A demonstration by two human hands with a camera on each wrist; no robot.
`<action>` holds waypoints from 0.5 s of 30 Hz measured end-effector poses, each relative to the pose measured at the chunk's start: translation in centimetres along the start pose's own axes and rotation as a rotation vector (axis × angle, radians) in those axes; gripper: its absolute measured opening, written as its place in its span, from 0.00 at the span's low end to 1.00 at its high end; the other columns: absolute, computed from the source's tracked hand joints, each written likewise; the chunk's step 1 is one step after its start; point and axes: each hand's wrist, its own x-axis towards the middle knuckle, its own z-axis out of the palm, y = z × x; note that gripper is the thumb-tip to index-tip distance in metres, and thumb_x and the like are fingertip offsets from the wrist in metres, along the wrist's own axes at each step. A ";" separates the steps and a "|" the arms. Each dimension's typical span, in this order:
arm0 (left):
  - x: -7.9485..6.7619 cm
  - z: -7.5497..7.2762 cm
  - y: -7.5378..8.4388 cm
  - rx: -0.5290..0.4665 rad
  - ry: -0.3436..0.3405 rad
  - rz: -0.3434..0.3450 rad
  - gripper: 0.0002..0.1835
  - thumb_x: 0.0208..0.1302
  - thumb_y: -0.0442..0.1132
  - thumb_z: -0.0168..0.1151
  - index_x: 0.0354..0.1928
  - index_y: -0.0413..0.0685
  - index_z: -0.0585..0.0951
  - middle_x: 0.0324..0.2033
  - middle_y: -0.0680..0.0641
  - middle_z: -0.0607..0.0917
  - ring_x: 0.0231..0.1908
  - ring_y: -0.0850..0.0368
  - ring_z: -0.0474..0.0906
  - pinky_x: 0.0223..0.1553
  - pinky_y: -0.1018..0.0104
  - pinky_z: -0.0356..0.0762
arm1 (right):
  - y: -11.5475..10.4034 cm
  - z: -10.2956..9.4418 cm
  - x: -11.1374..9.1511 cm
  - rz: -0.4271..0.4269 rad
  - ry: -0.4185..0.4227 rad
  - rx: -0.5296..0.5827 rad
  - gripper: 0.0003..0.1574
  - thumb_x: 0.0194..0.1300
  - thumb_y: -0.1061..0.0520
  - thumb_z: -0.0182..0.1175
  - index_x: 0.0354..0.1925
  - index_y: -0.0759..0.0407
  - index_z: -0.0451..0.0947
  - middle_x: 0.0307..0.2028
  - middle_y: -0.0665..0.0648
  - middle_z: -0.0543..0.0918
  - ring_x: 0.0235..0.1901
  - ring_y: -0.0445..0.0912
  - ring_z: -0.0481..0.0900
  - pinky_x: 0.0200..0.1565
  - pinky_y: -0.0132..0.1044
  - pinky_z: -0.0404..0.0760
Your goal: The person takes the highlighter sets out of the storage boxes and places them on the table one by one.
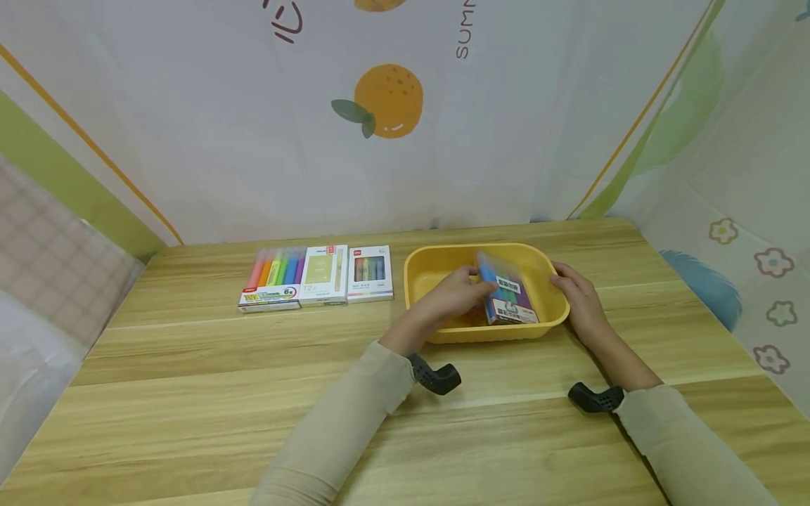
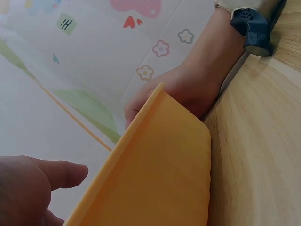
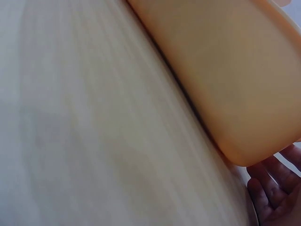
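Observation:
A yellow plastic basket [image 1: 418,270] stands on the wooden table. Inside it, a clear-fronted pack of coloured pens [image 1: 509,303] leans at a slant, its upper end blurred. My left hand [image 1: 457,292] reaches over the near left rim, fingertips at the pack's left edge. In the left wrist view, the left thumb [image 2: 66,174] is straight and nothing shows against it; the basket wall hides the pack there. My right hand [image 1: 581,299] grips the basket's right end at the rim. The right wrist view shows its fingers [image 3: 268,181] against the outer wall.
Left of the basket, a pack of highlighters [image 1: 272,277], a pale yellow-and-white box [image 1: 324,274] and a white box of pens [image 1: 370,273] lie side by side. A printed curtain [image 1: 285,140] hangs behind the table.

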 end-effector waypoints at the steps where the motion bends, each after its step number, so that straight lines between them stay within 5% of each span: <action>1: 0.0 0.0 0.0 0.001 0.000 0.000 0.35 0.78 0.44 0.52 0.78 0.40 0.54 0.54 0.37 0.86 0.51 0.45 0.86 0.50 0.59 0.84 | 0.0 0.0 0.0 -0.001 -0.001 0.002 0.32 0.82 0.47 0.39 0.73 0.64 0.64 0.61 0.58 0.75 0.47 0.30 0.78 0.46 0.20 0.79; 9: 0.0 0.1 -0.1 -0.011 0.026 -0.001 0.34 0.77 0.44 0.54 0.77 0.40 0.56 0.53 0.38 0.86 0.51 0.47 0.87 0.52 0.58 0.85 | -0.1 0.0 0.0 -0.004 -0.004 0.004 0.32 0.82 0.47 0.39 0.73 0.65 0.64 0.59 0.56 0.76 0.46 0.31 0.78 0.45 0.20 0.80; 15: -0.1 0.2 0.1 0.025 0.037 -0.001 0.34 0.77 0.45 0.55 0.77 0.40 0.57 0.51 0.39 0.87 0.47 0.51 0.87 0.46 0.64 0.84 | 0.0 0.0 0.0 -0.002 -0.004 -0.002 0.32 0.82 0.47 0.40 0.73 0.65 0.64 0.54 0.46 0.77 0.45 0.31 0.79 0.45 0.21 0.80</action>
